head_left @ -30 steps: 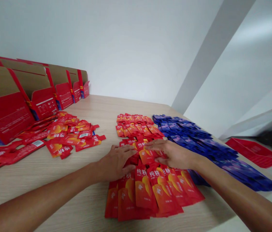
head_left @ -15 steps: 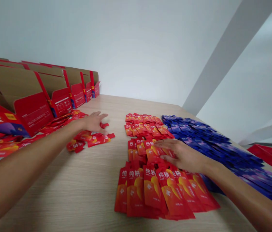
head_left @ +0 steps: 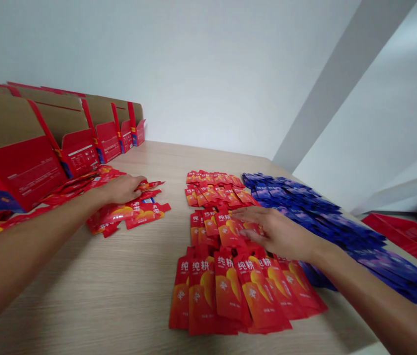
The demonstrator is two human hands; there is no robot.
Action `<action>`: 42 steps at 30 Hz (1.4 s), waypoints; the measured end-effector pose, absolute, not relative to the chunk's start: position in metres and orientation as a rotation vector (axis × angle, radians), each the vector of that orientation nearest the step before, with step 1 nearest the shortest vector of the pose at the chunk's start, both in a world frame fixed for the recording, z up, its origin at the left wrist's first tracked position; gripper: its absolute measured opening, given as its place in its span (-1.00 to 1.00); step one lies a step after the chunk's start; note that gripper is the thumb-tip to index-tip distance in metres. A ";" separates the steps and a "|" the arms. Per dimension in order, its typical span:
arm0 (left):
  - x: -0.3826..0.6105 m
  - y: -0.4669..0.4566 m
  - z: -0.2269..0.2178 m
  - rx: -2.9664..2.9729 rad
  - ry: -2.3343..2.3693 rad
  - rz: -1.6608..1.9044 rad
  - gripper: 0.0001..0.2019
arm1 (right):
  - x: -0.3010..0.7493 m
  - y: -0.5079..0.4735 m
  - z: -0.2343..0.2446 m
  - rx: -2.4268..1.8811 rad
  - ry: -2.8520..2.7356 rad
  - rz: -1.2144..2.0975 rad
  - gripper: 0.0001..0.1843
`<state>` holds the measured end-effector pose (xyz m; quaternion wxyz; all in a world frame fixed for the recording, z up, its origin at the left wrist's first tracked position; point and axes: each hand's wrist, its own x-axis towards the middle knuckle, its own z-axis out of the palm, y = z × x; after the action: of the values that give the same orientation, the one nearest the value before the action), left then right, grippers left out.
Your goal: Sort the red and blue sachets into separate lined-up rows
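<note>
My left hand (head_left: 124,189) reaches out to the loose pile of red sachets (head_left: 137,213) at the left. Its fingers are curled on a red sachet (head_left: 150,185) that sticks out from under them. My right hand (head_left: 273,230) lies flat with fingers stretched on the middle group of red sachets (head_left: 210,224). A nearer fanned row of red sachets (head_left: 226,296) lies in front of it. A further row of red sachets (head_left: 213,190) lies behind it.
Blue sachets (head_left: 304,209) run in a long band along the right of the wooden table (head_left: 112,291). Open red and brown cardboard boxes (head_left: 26,165) stand in a line at the left by the white wall. A flat red box piece (head_left: 408,235) lies at the far right.
My left hand left the middle sachets, swung left to the loose pile, and its spread fingers have now curled on a sachet. My right hand stayed flat on the middle group.
</note>
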<state>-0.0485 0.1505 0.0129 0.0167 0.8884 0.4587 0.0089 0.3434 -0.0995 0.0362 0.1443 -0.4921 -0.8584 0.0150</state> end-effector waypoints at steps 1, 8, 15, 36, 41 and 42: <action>-0.048 0.150 0.012 2.772 1.453 0.050 -0.45 | 0.345 -0.101 0.041 -1.438 -2.448 0.015 -0.62; -0.035 0.121 0.046 2.577 1.678 0.684 -0.53 | 0.356 -0.104 0.080 -1.559 -1.997 -0.201 -0.70; 0.066 0.018 0.070 1.785 0.844 1.082 -0.71 | 0.302 -0.084 0.069 -1.263 -1.357 0.862 -0.34; 0.115 -0.043 0.044 0.852 0.833 0.720 -0.90 | 0.390 -0.209 -0.003 -2.079 -1.201 1.181 -0.23; 0.120 -0.046 0.037 1.043 0.678 0.742 -0.92 | 0.396 -0.204 0.007 -2.227 -1.462 0.805 -0.30; 0.121 -0.047 0.036 1.142 0.620 0.758 -0.88 | 0.396 -0.203 0.015 -2.245 -1.497 0.714 -0.31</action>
<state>0.1209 -0.0467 0.0364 0.7302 0.5185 0.2816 0.3445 0.3957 -0.2026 0.0152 0.1742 -0.7919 -0.5283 0.2520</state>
